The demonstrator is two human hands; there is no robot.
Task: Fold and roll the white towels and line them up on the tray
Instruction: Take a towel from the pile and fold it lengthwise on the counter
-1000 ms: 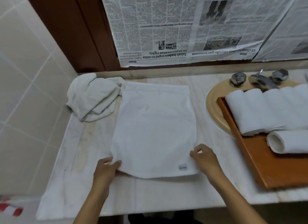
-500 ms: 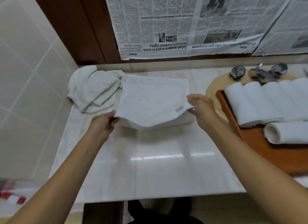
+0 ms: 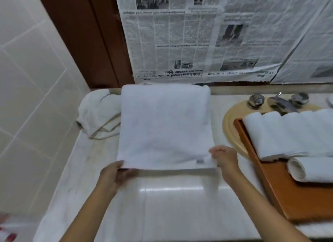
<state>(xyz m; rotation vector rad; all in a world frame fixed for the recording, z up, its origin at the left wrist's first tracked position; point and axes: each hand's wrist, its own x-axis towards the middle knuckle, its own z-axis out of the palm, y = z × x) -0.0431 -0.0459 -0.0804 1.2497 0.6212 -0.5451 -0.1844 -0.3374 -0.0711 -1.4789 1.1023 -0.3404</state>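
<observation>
Fingers (image 3: 120, 165) of the left hand (image 3: 113, 177) and right hand (image 3: 224, 159) are pinching the near corners of one folded towel (image 3: 165, 126), which is spanning between them, unrolled. Right of the right fingers, the tray (image 3: 288, 202) is holding at least five rolled towels (image 3: 281, 133). Beyond the left fingers, one crumpled heap (image 3: 95, 113) is waiting.

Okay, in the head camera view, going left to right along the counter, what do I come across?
Along the counter: crumpled towel → folded towel, held at its near corners → sink rim → wooden tray holding rolled towels.
</observation>
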